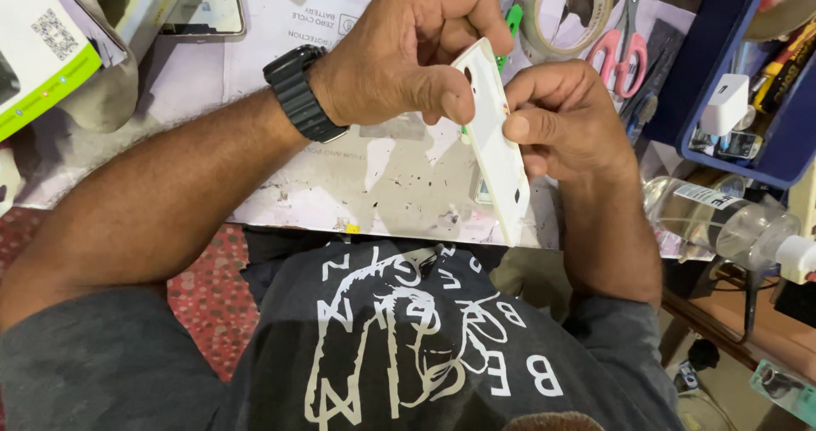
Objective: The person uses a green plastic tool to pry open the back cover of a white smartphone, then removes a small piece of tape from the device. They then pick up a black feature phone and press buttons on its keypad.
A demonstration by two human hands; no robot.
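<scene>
Flat white plastic phone back cover (497,146), rounded corners, pinched edge-on between left hand (399,48) and right hand (565,116), above scuffed white work mat (374,180). Cover's inner face hidden. Red-handled scissors (620,53) beyond cover.

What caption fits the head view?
Both hands, left and right, hold a white phone back cover edge-on over a worn worktable.

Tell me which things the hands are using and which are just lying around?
In use:
left hand
right hand
white phone cover, held by both hands

Lying about:
pink scissors
tape roll
clear bottle
blue tray
white charger
boxes
</scene>
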